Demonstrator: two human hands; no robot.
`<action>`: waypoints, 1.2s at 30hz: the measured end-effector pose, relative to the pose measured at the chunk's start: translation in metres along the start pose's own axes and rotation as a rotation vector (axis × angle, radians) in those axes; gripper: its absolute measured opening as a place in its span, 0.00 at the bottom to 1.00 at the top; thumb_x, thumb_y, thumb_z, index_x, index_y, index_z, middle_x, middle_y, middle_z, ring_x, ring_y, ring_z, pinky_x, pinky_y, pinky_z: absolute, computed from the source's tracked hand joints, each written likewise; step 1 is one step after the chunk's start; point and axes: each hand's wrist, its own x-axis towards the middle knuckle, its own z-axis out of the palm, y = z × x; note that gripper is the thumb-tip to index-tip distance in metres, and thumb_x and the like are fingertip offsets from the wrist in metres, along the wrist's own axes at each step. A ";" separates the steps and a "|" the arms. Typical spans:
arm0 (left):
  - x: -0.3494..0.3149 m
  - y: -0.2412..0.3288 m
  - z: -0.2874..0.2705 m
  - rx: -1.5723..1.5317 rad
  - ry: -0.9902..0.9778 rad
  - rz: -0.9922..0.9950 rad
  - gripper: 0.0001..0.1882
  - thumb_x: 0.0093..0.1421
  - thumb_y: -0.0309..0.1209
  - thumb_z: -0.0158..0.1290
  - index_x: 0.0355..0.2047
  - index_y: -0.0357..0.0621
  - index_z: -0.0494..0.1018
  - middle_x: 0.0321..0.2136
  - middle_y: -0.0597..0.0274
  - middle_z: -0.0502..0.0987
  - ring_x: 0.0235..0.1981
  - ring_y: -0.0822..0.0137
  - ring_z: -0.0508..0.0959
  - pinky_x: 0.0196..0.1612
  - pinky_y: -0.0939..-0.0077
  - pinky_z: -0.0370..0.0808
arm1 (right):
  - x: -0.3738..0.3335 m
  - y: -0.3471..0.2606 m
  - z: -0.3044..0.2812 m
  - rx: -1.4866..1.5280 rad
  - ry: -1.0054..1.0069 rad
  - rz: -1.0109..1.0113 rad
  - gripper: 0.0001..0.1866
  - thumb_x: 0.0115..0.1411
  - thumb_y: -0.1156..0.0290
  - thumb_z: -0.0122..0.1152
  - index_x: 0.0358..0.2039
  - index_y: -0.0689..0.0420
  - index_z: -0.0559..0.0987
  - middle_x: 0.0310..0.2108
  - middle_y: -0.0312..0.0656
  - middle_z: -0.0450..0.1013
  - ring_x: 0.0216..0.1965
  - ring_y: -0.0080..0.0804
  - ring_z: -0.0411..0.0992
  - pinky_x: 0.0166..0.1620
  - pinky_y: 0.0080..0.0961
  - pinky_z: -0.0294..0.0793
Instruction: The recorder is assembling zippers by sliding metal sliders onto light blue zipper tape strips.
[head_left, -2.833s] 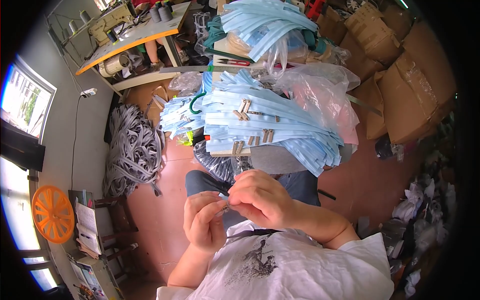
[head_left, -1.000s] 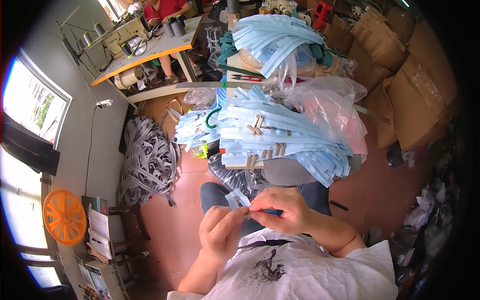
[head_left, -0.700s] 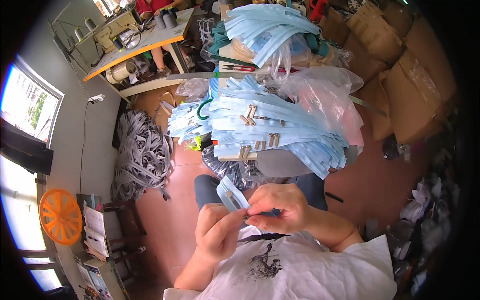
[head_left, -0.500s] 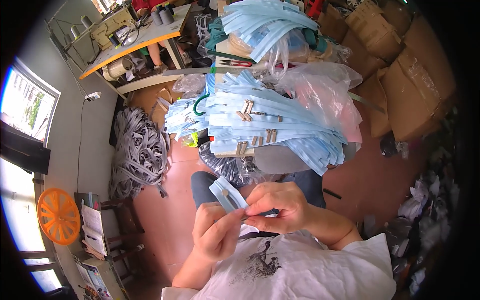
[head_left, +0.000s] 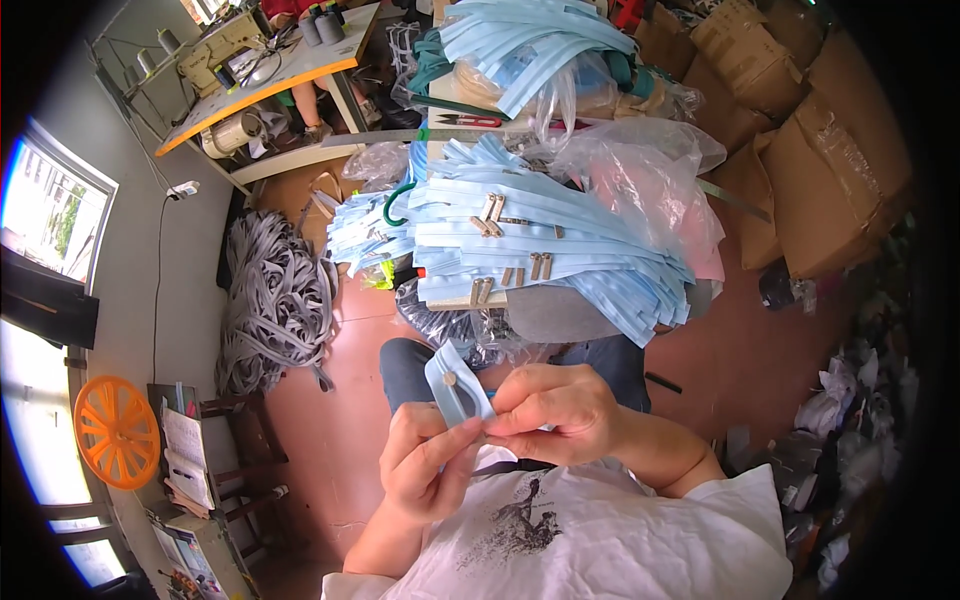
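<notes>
Close in front of my lap, a short light-blue zipper (head_left: 445, 361) is held between both hands, its upper part folded over and sticking up. A small round metal piece (head_left: 449, 379) sits on its face. My left hand (head_left: 430, 462) pinches the lower end between thumb and fingertips. From the right, my right hand (head_left: 560, 412) pinches the same strip, fingertips almost touching those of the left. Exactly what lies between the fingertips is hidden. Beyond the hands, a pile of light-blue zipper strips (head_left: 590, 245) covers the small table, with several metal zipper pulls (head_left: 540, 266) lying on it.
Clear plastic bags (head_left: 640, 165) and red-handled scissors (head_left: 470, 120) lie behind the pile. A heap of grey straps (head_left: 275, 310) is on the floor at left. At far left, a person sits by a sewing machine table (head_left: 270, 75). Cardboard boxes (head_left: 825, 185) stand at right.
The zipper's upper end has tipped slightly more upright and to the right. Both hands keep their pinch, with only small finger shifts.
</notes>
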 end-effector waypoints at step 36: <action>-0.010 -0.004 0.014 -0.734 0.284 -0.406 0.05 0.59 0.22 0.57 0.35 0.34 0.73 0.34 0.53 0.74 0.32 0.66 0.75 0.38 0.76 0.73 | 0.008 0.010 0.002 0.084 0.045 0.058 0.09 0.55 0.80 0.65 0.37 0.59 0.79 0.37 0.40 0.74 0.39 0.33 0.73 0.50 0.34 0.73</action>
